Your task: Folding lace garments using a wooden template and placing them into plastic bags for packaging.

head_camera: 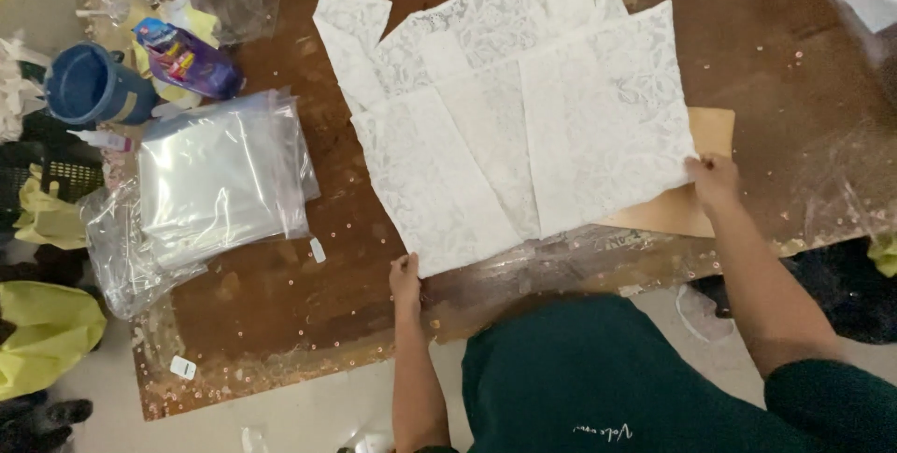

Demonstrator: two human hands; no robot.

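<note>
One white lace garment (509,121) lies spread flat on a brown desk (766,70), its folded panels overlapping, its long axis running from the near left corner up toward the far right. The left hand (405,280) pinches the near left corner, fingers closed on the fabric. The right hand (713,177) grips the right edge, over one tan sheet of card (687,205). One stack of clear plastic bags (220,177) and one blue cup (89,84) sit to the left.
</note>
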